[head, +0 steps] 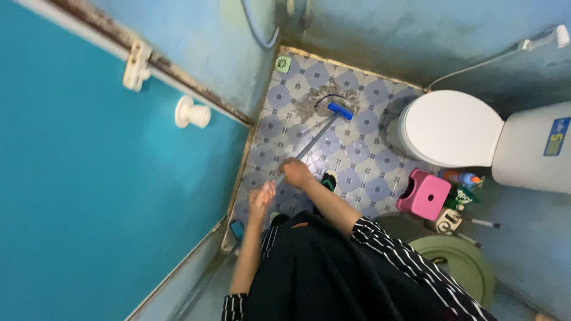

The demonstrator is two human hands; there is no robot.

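- Down on the tiled floor (pixel 363 151), a mop (pixel 329 106) lies with its grey string head spread near the far wall and a blue clamp at the neck.
- Its thin grey shaft runs from that clamp back toward the person, slanting across the patterned tiles.
- The right hand (pixel 295 173) is clenched round the shaft at its near part, knuckles up.
- The left hand (pixel 262 199) sits just behind and below the right one, at the shaft's near end; the picture is too blurred to tell whether it is closed on the shaft or only beside it.
- Both forearms reach out from striped sleeves over dark clothing that fills the bottom of the view.
- A dark sandal (pixel 329 180) shows on the tiles just past the right wrist.
- To the right of the mop head stands a white toilet (pixel 449 128) with its lid down, its tank against the wall.
- A pink stool (pixel 423 194) stands on the floor in front of the toilet, with bottles (pixel 464 181) huddled just behind it.
- A green basin (pixel 461 261) rests near the stool, closer to the person.
- On the left, a teal door (pixel 89 178) bears a white knob (pixel 191 113) and a white latch (pixel 137 65).
- A small green drain cover (pixel 283 63) sits in the far floor corner, well apart from the mop head.
- High on the right wall hangs a white sprayer (pixel 544 38) on a hose.
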